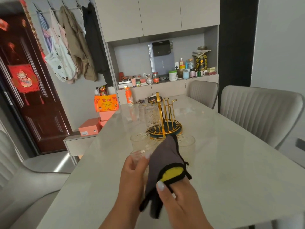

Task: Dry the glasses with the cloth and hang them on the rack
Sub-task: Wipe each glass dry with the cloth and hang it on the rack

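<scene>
My left hand [132, 169] grips a clear ribbed glass [140, 154] held above the table. My right hand [178, 192] pinches a grey cloth [163, 159] with a yellow inner side and black edging, draped over that glass. Behind them, three more glasses stand upright on the table; one is on the left [140, 139] and one on the right [186, 146], with the middle one partly hidden by the cloth. The gold wire rack [166, 119] on a dark round base stands farther back, with two glasses [152, 117] hanging upside down on its left pegs.
The pale table [231, 162] runs away from me. An orange bottle [129, 96] and small items sit at its far end. Grey chairs [257, 111] stand at the right, another at the near left. Orange boxes [90, 128] sit on a low side table at left.
</scene>
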The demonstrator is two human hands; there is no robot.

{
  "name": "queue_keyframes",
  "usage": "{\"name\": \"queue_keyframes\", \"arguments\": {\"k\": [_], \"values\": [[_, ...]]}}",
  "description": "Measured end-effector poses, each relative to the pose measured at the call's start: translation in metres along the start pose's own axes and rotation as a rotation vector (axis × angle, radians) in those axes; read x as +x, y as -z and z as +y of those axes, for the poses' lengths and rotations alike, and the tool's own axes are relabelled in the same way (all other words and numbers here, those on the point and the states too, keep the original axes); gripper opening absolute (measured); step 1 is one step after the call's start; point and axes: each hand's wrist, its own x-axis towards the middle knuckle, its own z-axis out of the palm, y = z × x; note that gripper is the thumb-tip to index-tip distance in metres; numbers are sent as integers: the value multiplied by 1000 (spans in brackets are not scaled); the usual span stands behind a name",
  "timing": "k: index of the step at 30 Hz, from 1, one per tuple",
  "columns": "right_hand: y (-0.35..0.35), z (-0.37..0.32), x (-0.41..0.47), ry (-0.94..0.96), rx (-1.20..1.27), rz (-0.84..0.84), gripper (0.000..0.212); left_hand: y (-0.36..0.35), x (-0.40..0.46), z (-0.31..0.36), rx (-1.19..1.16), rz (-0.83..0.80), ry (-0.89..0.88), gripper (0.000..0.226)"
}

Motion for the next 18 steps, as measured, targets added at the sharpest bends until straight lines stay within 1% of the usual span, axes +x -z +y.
{"name": "queue_keyframes", "arguments": {"k": [1,2,3,4,5,6,7,8,9,10,11,12,13,14,15,16,17,18], "values": [[-1,-1,1,32,-29,-8,75,-4,-4,3,-16,-10,10,6],[0,-5,5,46,-20,18,62,-9,-7,4,-36,-36,-11,8],[4,-7,12,72,-18,76,42,-15,-11,7,-87,-71,-30,20],[8,-7,20,52,1,119,22,-18,-14,8,-163,-118,-24,40],[13,-7,28,34,-5,163,11,-22,-16,10,-219,-155,-17,56],[18,-11,34,-4,84,206,15,-25,-17,14,-264,-159,-7,68],[23,-8,37,31,93,233,18,-28,-17,19,-290,-132,-12,71],[25,-5,37,14,75,227,19,-29,-16,24,-304,-100,-21,68],[26,-10,32,-42,98,212,22,-32,-15,29,-309,-66,-24,62],[24,-13,26,-93,121,180,21,-33,-13,34,-281,-32,-34,54],[22,-15,18,-107,156,159,16,-33,-11,35,-218,1,-51,43],[19,-23,10,-80,138,144,15,-33,-11,35,-114,34,-86,32],[15,-28,6,-36,95,134,18,-33,-14,35,-9,45,-132,21],[14,-33,6,25,42,120,23,-34,-17,33,63,26,-168,16],[15,-35,11,52,12,126,24,-36,-21,30,100,2,-188,17],[17,-37,19,30,19,144,19,-38,-24,26,99,-20,-192,17],[22,-38,29,-32,83,153,15,-41,-28,25,67,-38,-187,13],[27,-34,38,-100,204,139,15,-45,-31,28,4,-59,-158,18]]}}
